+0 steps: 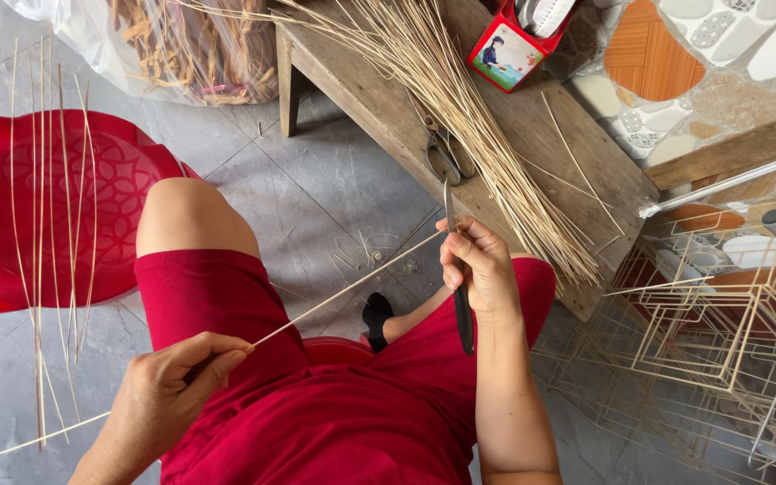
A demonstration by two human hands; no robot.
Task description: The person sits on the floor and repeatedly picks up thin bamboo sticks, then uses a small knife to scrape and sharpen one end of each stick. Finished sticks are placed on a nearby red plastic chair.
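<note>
The near end of the thin cane strip point(343, 289) runs off the lower left edge, so its full length can't be seen, and part of it is hidden inside the left hand point(177, 382). That hand's fingers are pinched shut around the strip, low and left over the red-clad lap. From there the strip's long axis slants up and to the right, ending at the right hand point(476, 265), further off above the knee. The right hand's fingers are closed around a knife point(456, 269), whose dark handle hangs below the fist while the blade points up and away; the blade's edge is hard to make out where it meets the strip. Beyond, on the wooden worktop point(577, 135), lie a bundle of canes point(460, 108) and scissors point(446, 154). A few loose strips rest across the red plastic chair point(110, 193) at left.
</note>
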